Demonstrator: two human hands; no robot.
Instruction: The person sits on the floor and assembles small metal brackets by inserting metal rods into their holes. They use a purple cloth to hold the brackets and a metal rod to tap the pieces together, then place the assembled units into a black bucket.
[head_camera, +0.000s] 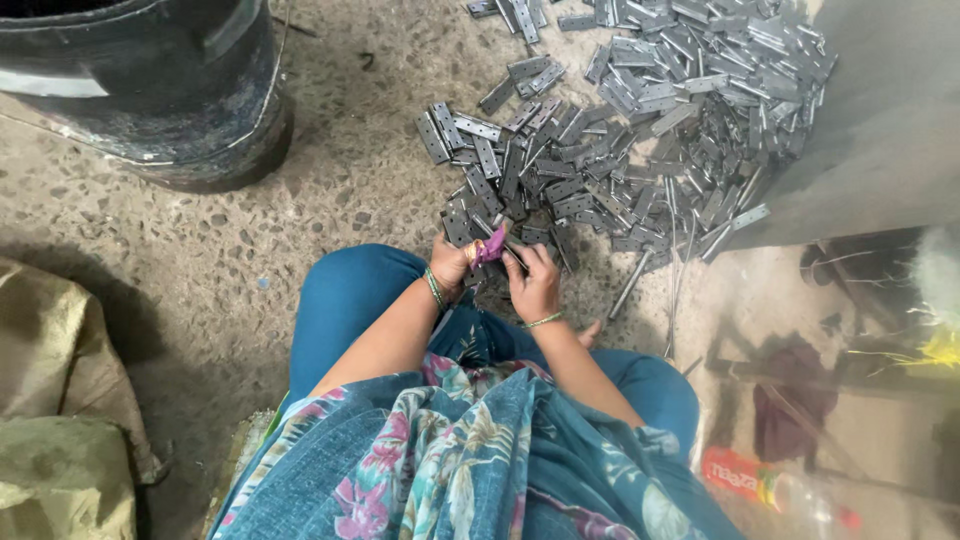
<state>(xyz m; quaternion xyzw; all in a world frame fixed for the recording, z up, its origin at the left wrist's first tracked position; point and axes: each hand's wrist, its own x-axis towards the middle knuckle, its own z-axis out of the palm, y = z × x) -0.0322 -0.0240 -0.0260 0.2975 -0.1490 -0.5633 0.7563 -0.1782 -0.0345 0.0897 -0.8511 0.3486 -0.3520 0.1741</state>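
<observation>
I sit on the floor with my knees apart, facing a big heap of grey metal hinges (640, 120). My left hand (455, 265) has a purple cloth wrap (488, 245) on a finger and grips a hinge at the near edge of the heap. My right hand (535, 285) is closed on the same small metal piece (505, 250), fingers curled, touching the left hand. Thin bangles circle both wrists. What lies between the palms is mostly hidden.
A large dark drum (150, 90) stands at the upper left. Tan sacks (60, 400) lie at the left. A grey slanted panel (880, 120) borders the heap on the right. A plastic bottle with a red label (770, 490) lies at the lower right.
</observation>
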